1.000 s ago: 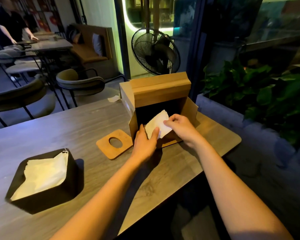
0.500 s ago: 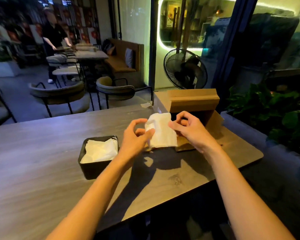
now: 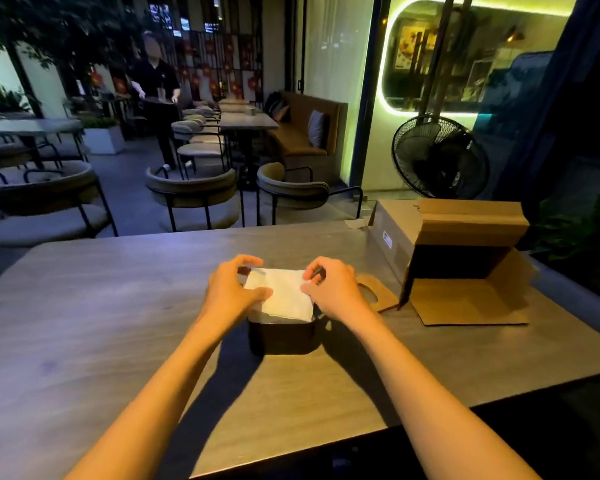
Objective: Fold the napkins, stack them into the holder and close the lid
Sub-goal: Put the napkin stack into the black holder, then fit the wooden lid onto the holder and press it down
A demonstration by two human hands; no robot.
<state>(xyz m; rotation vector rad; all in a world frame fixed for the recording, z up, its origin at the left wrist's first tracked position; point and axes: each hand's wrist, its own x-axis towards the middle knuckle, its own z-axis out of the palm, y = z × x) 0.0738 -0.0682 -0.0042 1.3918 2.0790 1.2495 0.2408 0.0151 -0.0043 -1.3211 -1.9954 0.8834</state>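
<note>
A white folded napkin (image 3: 280,295) is held over the open top of a black napkin holder (image 3: 281,336), which stands on a wooden table (image 3: 118,306) directly in front of the person. The napkin's left side is pinched by the left hand (image 3: 231,289), whose thumb lies on the top of the paper while the remaining fingers are curled above the far corner. The right side is gripped by the right hand (image 3: 333,289), with thumb and curled fingers closed on the paper's right edge. The napkin is seen lying almost flat, covering most of the holder's opening; whether it already rests on napkins inside cannot be told, since the interior is hidden by the paper. Just to the right of the holder, partly hidden behind the right hand, the wooden lid (image 3: 378,296) with a cut-out hole is laid flat on the table. Further right, an open cardboard box (image 3: 465,258) is placed on its side, its lower flap spread on the tabletop and its dark interior facing the person. Beyond the table, padded chairs (image 3: 194,195) and a black pedestal fan (image 3: 439,157) are seen, and a person in dark clothing (image 3: 158,95) is standing among the far tables.
</note>
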